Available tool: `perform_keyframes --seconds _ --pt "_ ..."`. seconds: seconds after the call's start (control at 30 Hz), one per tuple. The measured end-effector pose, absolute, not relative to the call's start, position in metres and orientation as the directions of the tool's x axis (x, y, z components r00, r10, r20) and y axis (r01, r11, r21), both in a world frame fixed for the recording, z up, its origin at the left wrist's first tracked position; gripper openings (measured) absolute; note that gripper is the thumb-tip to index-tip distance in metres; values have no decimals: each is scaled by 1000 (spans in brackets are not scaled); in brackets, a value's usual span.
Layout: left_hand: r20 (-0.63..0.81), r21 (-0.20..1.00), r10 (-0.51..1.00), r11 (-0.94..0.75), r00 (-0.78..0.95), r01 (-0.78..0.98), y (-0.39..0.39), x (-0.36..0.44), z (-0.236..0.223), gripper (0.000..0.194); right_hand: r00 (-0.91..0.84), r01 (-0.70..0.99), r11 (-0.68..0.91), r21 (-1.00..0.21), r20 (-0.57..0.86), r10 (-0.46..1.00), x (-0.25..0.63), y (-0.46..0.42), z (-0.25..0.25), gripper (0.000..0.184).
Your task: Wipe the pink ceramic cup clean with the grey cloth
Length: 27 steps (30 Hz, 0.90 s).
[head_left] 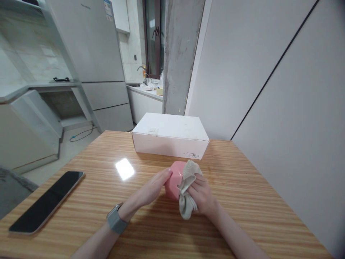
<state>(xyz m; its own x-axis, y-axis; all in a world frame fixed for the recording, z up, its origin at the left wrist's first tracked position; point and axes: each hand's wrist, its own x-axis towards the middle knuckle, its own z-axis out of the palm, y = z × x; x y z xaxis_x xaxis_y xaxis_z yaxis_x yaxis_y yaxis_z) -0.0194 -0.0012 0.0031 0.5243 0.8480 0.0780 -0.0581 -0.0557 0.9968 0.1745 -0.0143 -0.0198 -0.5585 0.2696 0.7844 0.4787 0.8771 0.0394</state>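
Observation:
A glossy pink bowl (171, 185) with angular sides is held just above or on the wooden table, in front of the white box; its underside is hidden. My left hand (157, 185) grips it from the left, fingers on its far side and a watch on the wrist. On the bowl's right side a crumpled light grey-beige cloth (186, 203) is pressed against the surface. My right hand (201, 194) is closed on that cloth, with the fingers partly covered by its folds.
Behind the bowl stands a closed white box (167, 144). A black-screened phone (47, 203) lies at the table's left. The wooden table (258, 201) runs up to a pale wall panel (302, 126) on the right. Beyond are a fridge (88, 43) and a sink tap (142, 70).

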Motion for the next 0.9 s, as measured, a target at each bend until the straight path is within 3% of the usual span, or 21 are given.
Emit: perform_keyframes --seconds 0.1,0.17,0.27,0.4,0.47,0.73,0.9 --pt "129 980 787 -7 604 -199 -7 -15 8 42 -403 576 814 -77 840 364 182 -11 -21 27" --pt "139 957 763 61 632 -284 -6 -12 4 47 -360 600 796 -80 861 358 184 -11 -21 29" --pt "54 936 831 152 554 -319 2 -12 -10 28 -460 566 823 49 847 266 180 -15 -20 29" --pt "-43 966 894 150 445 -209 13 -17 -24 39 -641 385 879 282 767 36 164 -22 -18 35" --pt "-51 980 895 131 444 -152 13 -18 -24 36 -679 331 886 324 734 -14 158 -23 -18 38" --pt "48 996 888 -6 457 -93 7 -15 -13 43 -632 440 879 182 759 159 170 -16 -22 34" --pt "129 951 794 71 595 -301 -2 -14 -3 42 -484 575 816 55 827 285 181 -12 -17 30"
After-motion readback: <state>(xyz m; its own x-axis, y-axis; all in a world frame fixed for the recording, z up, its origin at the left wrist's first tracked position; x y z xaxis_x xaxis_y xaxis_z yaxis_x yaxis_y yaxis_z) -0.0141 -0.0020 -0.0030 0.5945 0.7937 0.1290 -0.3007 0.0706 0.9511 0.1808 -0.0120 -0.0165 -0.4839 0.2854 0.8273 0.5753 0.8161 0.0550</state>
